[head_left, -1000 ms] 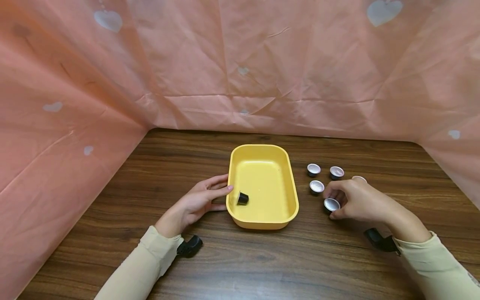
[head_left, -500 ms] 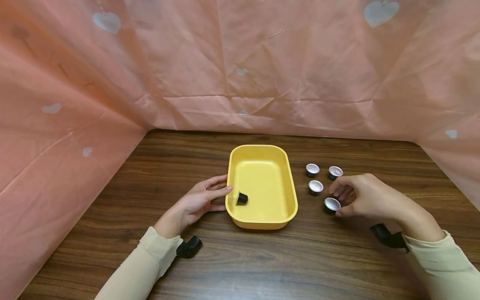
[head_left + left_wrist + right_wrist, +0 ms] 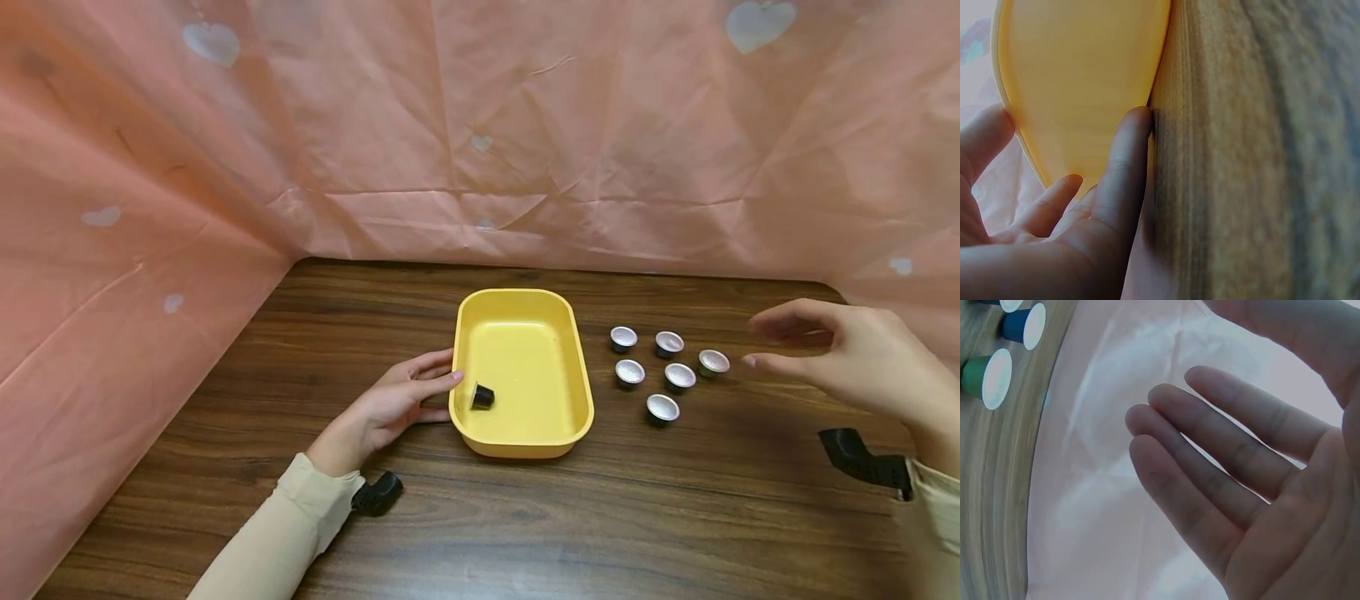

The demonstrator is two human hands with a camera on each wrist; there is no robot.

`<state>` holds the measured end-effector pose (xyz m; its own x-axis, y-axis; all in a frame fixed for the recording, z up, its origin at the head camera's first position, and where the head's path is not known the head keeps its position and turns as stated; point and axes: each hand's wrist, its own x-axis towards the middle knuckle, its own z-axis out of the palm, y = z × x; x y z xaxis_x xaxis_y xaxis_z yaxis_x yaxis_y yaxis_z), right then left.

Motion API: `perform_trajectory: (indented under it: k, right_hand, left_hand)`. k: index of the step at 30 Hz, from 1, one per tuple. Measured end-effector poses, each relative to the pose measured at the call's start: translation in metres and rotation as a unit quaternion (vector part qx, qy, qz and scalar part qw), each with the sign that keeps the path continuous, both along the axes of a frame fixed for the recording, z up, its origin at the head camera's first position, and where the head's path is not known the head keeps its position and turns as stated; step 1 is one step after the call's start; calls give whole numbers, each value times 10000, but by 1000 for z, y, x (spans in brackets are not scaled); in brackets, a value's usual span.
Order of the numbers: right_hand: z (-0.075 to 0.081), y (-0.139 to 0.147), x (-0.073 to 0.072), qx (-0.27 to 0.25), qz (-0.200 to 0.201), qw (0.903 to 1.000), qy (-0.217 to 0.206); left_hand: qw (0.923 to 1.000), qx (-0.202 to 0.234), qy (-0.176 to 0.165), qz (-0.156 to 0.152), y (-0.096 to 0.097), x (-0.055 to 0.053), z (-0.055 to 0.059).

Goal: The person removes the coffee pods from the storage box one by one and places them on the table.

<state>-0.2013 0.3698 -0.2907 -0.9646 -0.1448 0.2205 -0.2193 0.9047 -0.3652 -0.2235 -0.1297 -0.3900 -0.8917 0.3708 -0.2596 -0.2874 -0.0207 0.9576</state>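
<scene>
My left hand touches the left side of a yellow plastic tub, its thumb near the rim and its other fingers along the outer wall, as the left wrist view also shows. One dark coffee capsule lies on its side in the tub near that hand. Off to the right, my right hand hovers above the table holding nothing, fingers and thumb apart. Between it and the tub, several coffee capsules stand lid up, the nearest capsule at the front. The right wrist view shows a green capsule and a blue one.
The dark wood table extends in front of the tub and to both sides. Pink cloth with pale hearts hangs behind it and along its sides. A black wrist mount juts from the right sleeve.
My right hand has pulled away to the right from the front capsule, uncovering capsules behind it. The left hand and the tub stay almost still.
</scene>
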Motion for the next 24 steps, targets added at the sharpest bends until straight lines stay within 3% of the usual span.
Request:
perform_trajectory:
  k: [11, 19, 24]
  right_hand:
    - [-1, -15, -1, -526, 93, 9986, -27]
    - [10, -50, -4, -1012, 394, 9941, -33]
    - [15, -80, -11, -1056, 572, 9927, -74]
  left_hand:
    - [10000, 41, -2, 3, 1, -1, 1]
    - [10000, 12, 1, -44, -1, -1, 2]
    - [10000, 59, 14, -64, -1, -1, 1]
